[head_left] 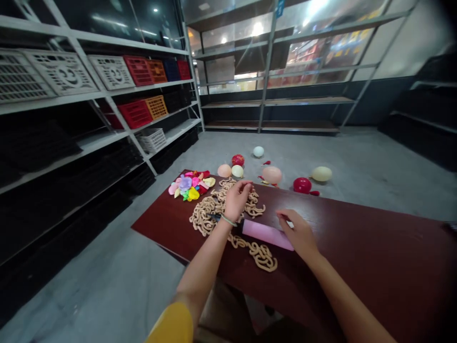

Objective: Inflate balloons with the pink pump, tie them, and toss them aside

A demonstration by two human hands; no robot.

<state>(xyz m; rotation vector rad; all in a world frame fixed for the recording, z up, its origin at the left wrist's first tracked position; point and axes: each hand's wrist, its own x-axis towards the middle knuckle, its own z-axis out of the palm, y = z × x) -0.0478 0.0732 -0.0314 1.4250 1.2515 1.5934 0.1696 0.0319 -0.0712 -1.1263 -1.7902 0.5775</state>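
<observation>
My left hand (237,202) is above a pile of tan, curly, rope-like pieces (203,216), its fingertips pinched together. Anything between those fingertips is too small to make out. My right hand (300,233) is by the right end of a pink cylinder with a black end (266,233), which looks like a balloon hand pump. Thumb and fingers of that hand are drawn together, and what they hold, if anything, does not show. A smaller cluster of tan pieces (263,257) lies in front of the cylinder.
Colourful uninflated balloons (191,184) are heaped at the far left of the dark red table (357,247). Inflated balloons, among them a red one (302,185) and a pale one (322,173), rest on the floor beyond. Shelves with crates (137,112) stand left; more racks stand behind.
</observation>
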